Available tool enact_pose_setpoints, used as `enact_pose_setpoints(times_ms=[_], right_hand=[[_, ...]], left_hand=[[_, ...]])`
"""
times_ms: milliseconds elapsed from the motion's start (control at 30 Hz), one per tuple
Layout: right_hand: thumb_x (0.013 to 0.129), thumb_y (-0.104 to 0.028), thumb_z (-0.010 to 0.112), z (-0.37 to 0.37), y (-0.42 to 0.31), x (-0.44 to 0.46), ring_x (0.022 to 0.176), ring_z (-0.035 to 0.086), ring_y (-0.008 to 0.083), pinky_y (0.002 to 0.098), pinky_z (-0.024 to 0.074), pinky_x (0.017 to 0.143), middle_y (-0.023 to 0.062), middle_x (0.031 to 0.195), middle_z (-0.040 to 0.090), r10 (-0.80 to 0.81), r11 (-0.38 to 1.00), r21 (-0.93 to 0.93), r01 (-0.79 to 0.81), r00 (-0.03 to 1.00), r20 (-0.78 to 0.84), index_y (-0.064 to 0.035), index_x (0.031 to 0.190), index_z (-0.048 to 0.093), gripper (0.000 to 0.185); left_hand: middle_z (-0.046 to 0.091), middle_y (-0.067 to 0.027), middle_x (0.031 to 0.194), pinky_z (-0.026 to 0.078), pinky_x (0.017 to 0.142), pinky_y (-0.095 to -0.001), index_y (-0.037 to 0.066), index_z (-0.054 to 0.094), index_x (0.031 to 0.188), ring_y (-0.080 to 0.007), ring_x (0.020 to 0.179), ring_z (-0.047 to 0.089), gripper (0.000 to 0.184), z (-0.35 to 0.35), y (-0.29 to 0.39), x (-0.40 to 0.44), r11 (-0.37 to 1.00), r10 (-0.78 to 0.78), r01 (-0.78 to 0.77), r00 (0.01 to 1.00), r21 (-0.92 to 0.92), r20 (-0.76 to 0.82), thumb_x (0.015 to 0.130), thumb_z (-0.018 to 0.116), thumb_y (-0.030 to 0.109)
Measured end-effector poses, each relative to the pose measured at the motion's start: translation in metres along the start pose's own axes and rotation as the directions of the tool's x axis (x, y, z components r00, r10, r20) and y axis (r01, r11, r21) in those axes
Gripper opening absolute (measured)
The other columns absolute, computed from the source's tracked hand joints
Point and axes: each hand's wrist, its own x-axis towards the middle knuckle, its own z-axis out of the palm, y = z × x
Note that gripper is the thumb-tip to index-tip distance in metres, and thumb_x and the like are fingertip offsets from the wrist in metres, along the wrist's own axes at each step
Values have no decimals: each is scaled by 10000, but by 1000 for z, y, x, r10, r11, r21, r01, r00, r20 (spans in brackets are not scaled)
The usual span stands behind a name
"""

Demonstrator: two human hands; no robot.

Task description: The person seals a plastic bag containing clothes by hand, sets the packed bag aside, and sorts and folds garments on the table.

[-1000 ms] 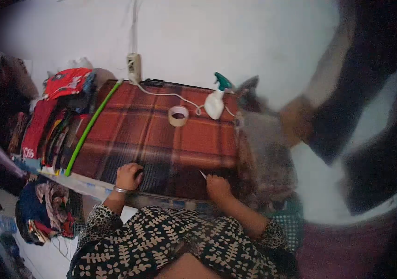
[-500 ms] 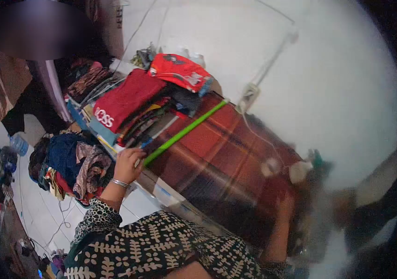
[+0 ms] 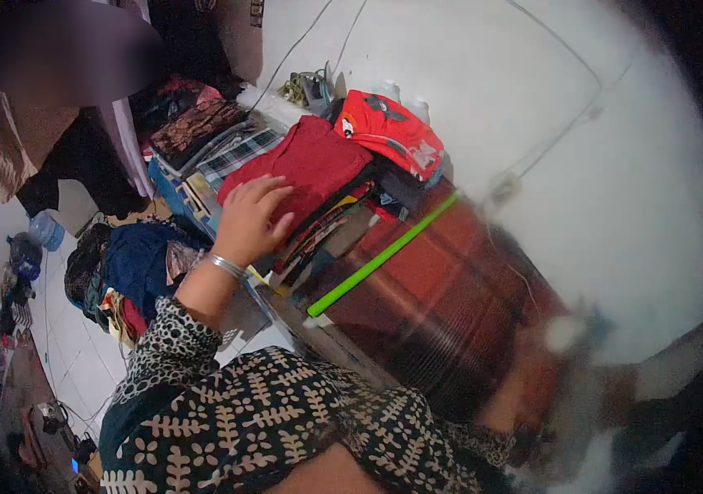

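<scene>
My left hand (image 3: 254, 216), with bangles at the wrist, is open with its fingers apart. It is over the near edge of a folded maroon garment (image 3: 306, 156) on a stack of clothes; I cannot tell whether it touches. A bright green stick (image 3: 380, 257) lies across the dark red checked cloth (image 3: 442, 288), to the right of that hand. My right hand (image 3: 528, 362) is low over the right part of the cloth, smeared by motion, its fingers unclear. Near it is a blurred whitish round thing (image 3: 564, 333).
A red printed garment (image 3: 393, 136) lies behind the maroon one. A heap of clothes (image 3: 141, 272) sits on the left, near a water bottle (image 3: 47, 230). Cables run along the white wall (image 3: 483, 90). Hanging clothes (image 3: 80, 148) fill the upper left.
My left hand has let go of the green stick's near end and moved up over the maroon garment. The stick now lies on the cloth. The view has shifted.
</scene>
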Motion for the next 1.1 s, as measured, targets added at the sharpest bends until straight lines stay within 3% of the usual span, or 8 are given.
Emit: enact_pose_setpoints(times_ms=[100,233,600,800,867,900,967,1100], right_hand=[[874,-304,632,-5,44,-16,1295,408,371,485,373,1053,219,1412,393,44,998,56,-40,996,-82,-82,1372,433,580],[874,-302,632,-9,96,-35,1291,413,372,489,367,1055,218,1402,408,81,989,135,-52,971,-223,-76,1365,440,573],[874,-297,630,27,147,-61,1280,427,373,500,350,1059,215,1373,450,-89,941,224,252,826,-556,-62,1345,459,554],[877,-262,620,34,118,-104,1244,459,378,504,355,1039,223,1305,510,-276,944,43,327,855,-440,-23,1233,546,435],[887,-247,606,63,126,-98,1223,471,372,483,361,1031,221,1276,525,-274,811,458,363,928,-252,-12,1150,605,352],[887,-247,606,56,121,-98,1223,471,372,483,361,1031,221,1276,525,-277,810,454,371,925,-260,-12,1150,605,352],[885,-265,619,32,91,-104,1191,502,347,444,381,1015,207,1235,549,-299,820,507,264,954,-14,-11,1109,636,338],[894,-275,620,24,42,-103,1130,556,297,393,415,974,176,1168,599,-333,759,623,186,934,127,-16,1126,634,348]], left_hand=[[398,-96,1453,273,1083,-571,166,464,1372,-291,1364,336,663,19,5,8,986,-125,97,971,139,205,796,658,431],[366,-77,1480,194,1117,-563,188,431,1403,-281,1389,295,769,41,8,0,960,-164,105,962,260,218,740,691,479],[372,-37,1482,177,1133,-557,225,406,1411,-260,1396,295,826,50,10,-2,935,-241,162,943,316,230,675,747,381],[354,-22,1499,171,1135,-560,247,403,1416,-261,1409,275,842,55,11,-6,931,-246,169,945,324,213,662,758,370],[346,-21,1504,167,1136,-562,249,402,1418,-259,1411,271,837,57,11,-6,925,-269,185,936,333,227,673,756,388],[346,-21,1504,167,1136,-562,249,402,1418,-259,1411,271,837,57,12,-5,925,-272,191,937,329,220,673,756,388],[337,-20,1509,161,1137,-564,246,396,1423,-259,1413,266,835,56,13,-5,922,-281,192,930,336,239,685,750,411],[344,-27,1504,174,1132,-568,232,407,1415,-260,1410,273,811,47,15,3,917,-279,174,922,358,268,704,726,455]])
